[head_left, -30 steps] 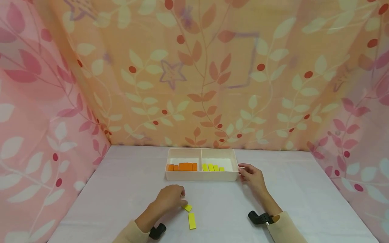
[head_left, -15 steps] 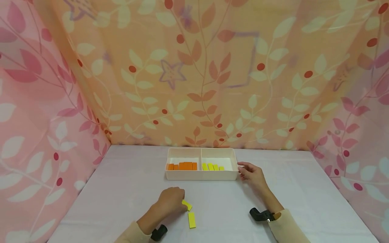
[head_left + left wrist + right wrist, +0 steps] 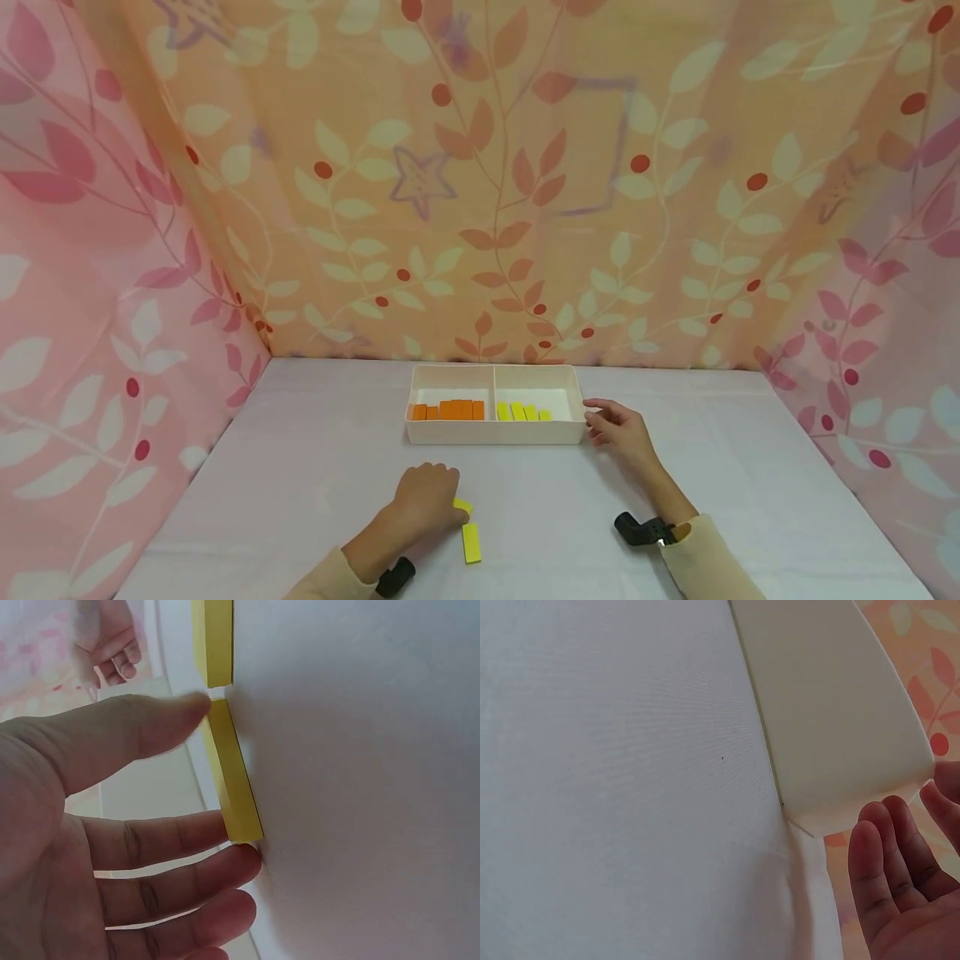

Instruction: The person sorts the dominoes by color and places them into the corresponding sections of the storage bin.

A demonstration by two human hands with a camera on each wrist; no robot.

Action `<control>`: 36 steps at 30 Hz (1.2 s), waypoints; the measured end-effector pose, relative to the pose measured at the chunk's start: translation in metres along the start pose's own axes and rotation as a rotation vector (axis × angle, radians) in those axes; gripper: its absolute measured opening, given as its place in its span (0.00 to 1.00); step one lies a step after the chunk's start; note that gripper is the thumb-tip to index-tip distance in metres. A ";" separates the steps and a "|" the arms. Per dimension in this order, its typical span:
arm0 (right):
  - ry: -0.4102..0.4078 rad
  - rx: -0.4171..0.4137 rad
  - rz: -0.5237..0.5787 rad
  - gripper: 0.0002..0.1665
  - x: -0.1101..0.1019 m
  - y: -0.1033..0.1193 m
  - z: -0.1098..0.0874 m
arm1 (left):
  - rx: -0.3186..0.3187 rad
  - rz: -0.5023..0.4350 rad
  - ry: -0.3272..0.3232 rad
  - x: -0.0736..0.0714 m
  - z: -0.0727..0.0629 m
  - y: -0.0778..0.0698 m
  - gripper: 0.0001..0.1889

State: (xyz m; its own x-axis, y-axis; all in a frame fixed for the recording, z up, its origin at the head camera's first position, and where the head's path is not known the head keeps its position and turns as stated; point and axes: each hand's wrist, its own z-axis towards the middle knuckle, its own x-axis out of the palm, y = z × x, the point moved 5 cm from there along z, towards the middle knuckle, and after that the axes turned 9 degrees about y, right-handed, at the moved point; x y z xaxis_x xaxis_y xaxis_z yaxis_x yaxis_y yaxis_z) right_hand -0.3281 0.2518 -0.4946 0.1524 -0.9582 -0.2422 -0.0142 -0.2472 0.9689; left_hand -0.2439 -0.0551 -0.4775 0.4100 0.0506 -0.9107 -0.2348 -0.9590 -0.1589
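Note:
My left hand (image 3: 427, 497) is low over the table and pinches a small flat yellow block (image 3: 234, 772) lengthwise. In the left wrist view the thumb lies at one end and fingertips at the other; from the head view the hand hides most of the block. Just beyond the thumb lies a second yellow block (image 3: 471, 543), flat on the cloth. My right hand (image 3: 626, 437) rests its fingertips against the right end of a cream two-compartment box (image 3: 495, 432), fingers fairly straight. Orange blocks (image 3: 457, 410) stand in the left compartment, several yellow blocks (image 3: 517, 412) in the right.
A white cloth (image 3: 315, 433) covers the table. Behind the box hangs an orange leaf-patterned curtain (image 3: 337, 250), with pink ones at both sides. Each wrist wears a black camera strap (image 3: 643, 531).
My left hand has shifted slightly right and closed its thumb and fingers on the nearer-to-box loose yellow block, covering more of it. The right hand and the box stay in place.

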 end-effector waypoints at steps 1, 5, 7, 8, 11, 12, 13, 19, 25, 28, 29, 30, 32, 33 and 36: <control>0.001 -0.001 -0.008 0.22 0.000 0.001 0.000 | -0.001 0.002 0.000 0.000 0.000 0.000 0.22; -0.008 -0.005 -0.021 0.21 0.000 0.003 -0.001 | -0.010 0.019 -0.002 -0.002 -0.001 -0.002 0.21; -0.010 -0.001 -0.030 0.21 0.001 0.003 -0.002 | -0.013 0.017 -0.001 -0.003 -0.002 -0.003 0.21; -0.012 0.003 -0.029 0.21 0.001 0.003 -0.002 | -0.016 0.011 0.001 -0.003 -0.002 -0.003 0.22; -0.018 0.010 -0.029 0.21 0.001 0.002 -0.002 | -0.021 0.003 0.001 -0.004 -0.002 -0.005 0.23; -0.020 0.011 -0.026 0.21 0.001 0.002 -0.002 | -0.021 0.004 -0.003 -0.004 -0.002 -0.005 0.23; -0.023 0.010 -0.024 0.20 0.001 0.002 -0.002 | -0.018 0.012 -0.011 -0.005 -0.002 -0.006 0.22; -0.032 -0.004 -0.039 0.19 0.002 0.004 -0.002 | 0.021 0.092 -0.052 -0.007 -0.001 -0.010 0.19; -0.037 0.005 -0.041 0.19 0.003 0.004 -0.002 | 0.034 0.107 -0.072 -0.008 -0.002 -0.010 0.19; -0.040 0.008 -0.047 0.20 0.002 0.003 -0.002 | 0.019 0.105 -0.075 -0.007 -0.001 -0.007 0.18; -0.041 0.010 -0.047 0.20 0.002 0.002 -0.002 | 0.014 0.106 -0.073 -0.006 -0.001 -0.006 0.18; -0.043 0.011 -0.048 0.20 0.002 0.002 -0.001 | 0.011 0.106 -0.073 -0.006 -0.001 -0.006 0.18; -0.045 0.014 -0.048 0.20 0.002 0.001 -0.001 | 0.008 0.102 -0.071 -0.005 -0.001 -0.005 0.18; -0.042 0.010 -0.051 0.20 0.002 0.000 -0.001 | 0.008 0.100 -0.072 -0.005 -0.001 -0.005 0.18; -0.046 0.007 -0.043 0.20 0.003 -0.001 -0.002 | 0.013 0.087 -0.076 -0.005 -0.003 -0.005 0.18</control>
State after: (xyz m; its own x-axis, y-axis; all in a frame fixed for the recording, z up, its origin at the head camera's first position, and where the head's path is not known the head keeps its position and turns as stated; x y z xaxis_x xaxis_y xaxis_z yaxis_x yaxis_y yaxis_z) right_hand -0.3261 0.2497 -0.4958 0.1076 -0.9521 -0.2861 -0.0156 -0.2894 0.9571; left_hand -0.2425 -0.0512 -0.4708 0.3195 -0.0110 -0.9475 -0.2779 -0.9571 -0.0825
